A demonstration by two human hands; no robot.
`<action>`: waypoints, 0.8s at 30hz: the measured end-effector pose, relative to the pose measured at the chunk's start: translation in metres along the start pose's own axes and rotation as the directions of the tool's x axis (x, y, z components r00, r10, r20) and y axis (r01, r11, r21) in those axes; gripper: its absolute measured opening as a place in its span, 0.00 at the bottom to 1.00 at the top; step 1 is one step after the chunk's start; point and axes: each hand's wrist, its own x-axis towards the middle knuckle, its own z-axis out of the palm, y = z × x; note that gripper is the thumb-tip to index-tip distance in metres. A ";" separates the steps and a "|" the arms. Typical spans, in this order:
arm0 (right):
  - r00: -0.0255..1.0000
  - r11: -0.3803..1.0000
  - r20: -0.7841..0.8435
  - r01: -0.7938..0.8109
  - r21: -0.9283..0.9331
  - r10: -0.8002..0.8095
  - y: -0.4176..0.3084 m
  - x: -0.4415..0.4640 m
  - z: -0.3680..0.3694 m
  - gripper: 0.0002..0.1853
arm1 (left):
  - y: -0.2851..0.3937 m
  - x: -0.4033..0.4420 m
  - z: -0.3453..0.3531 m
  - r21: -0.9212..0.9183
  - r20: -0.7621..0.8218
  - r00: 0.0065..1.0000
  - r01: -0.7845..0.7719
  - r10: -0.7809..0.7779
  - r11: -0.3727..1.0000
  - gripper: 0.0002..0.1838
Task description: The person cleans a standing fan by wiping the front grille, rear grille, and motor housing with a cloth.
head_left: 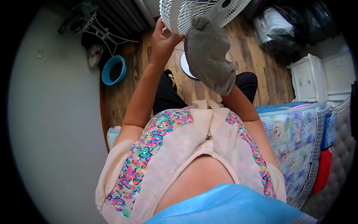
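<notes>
The white slatted grille of a fan [182, 16] is up at the top of the view. My left hand [164, 39] is closed on its left lower edge, thumb and fingers gripping the rim. A grey fluffy cloth [209, 56] covers my right hand down to the wrist, so its fingers are hidden. The upper end of this cloth is against or just in front of the grille; I cannot tell if it touches. Below, between my legs, a white round piece [186, 66] lies on the wooden floor, partly behind the cloth.
On the left stand a blue basin [114, 70] and a white metal plant stand [106, 33] by the wall. Bagged bundles [278, 28] lie at upper right, near a white cabinet [307, 80]. A bed with a patterned quilt [287, 130] is on my right.
</notes>
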 end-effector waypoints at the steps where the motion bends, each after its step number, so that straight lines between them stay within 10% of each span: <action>1: 0.999 0.989 -0.035 0.038 0.146 -0.033 -0.007 -0.001 0.003 0.27 | 0.001 0.000 -0.001 0.002 0.001 1.000 0.006 -0.006 1.000 0.36; 5: 0.954 0.887 0.077 -0.299 0.351 0.291 -0.063 0.010 -0.015 0.25 | 0.000 0.003 -0.010 -0.019 0.055 0.998 -0.003 0.004 1.000 0.36; 7: 0.884 0.312 0.232 -0.373 0.874 0.407 -0.054 0.004 -0.017 0.24 | 0.002 0.002 -0.009 -0.029 0.054 0.999 0.002 0.000 1.000 0.36; 9: 0.907 0.344 0.196 -0.331 0.879 0.372 -0.043 0.007 -0.015 0.25 | 0.002 0.000 -0.008 0.001 0.060 0.998 -0.005 0.005 1.000 0.36; 13: 0.972 0.854 0.011 -0.213 0.474 0.236 -0.052 -0.003 -0.003 0.27 | -0.009 0.006 -0.007 0.059 0.065 0.993 -0.099 0.095 0.993 0.35; 16: 0.975 0.873 0.019 -0.208 0.442 0.223 -0.055 -0.005 -0.001 0.28 | -0.012 0.004 -0.010 0.033 0.070 0.994 -0.089 0.086 0.995 0.34; 18: 0.955 0.698 0.096 -0.272 0.662 0.281 -0.046 -0.005 -0.005 0.29 | -0.007 0.001 -0.010 0.028 0.091 0.995 -0.051 0.048 0.998 0.35; 22: 0.901 -0.214 0.309 -0.252 0.944 0.304 -0.025 -0.003 -0.030 0.32 | 0.002 0.001 -0.009 0.033 0.117 0.993 -0.002 -0.002 0.999 0.37; 24: 0.902 -0.271 0.333 -0.260 0.927 0.276 -0.022 -0.006 -0.035 0.32 | 0.001 0.003 -0.008 0.038 0.114 0.993 -0.003 -0.002 0.999 0.38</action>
